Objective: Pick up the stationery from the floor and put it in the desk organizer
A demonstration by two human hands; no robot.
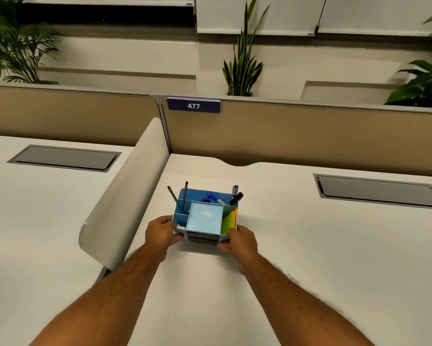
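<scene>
Head view. A blue desk organizer (205, 216) stands on the white desk (285, 233), near its left edge beside a curved white divider (125, 191). The left hand (161, 233) grips its near left corner, the right hand (242, 242) its near right corner, fingers curled against the walls. Inside: two dark pens (181, 198) upright at rear left, markers (235, 196) at rear right, a pale blue note pad (204, 217) centrally, coloured sticky notes (229, 222) at right.

Two bare, hairy forearms, no sleeves, watch or rings.
</scene>
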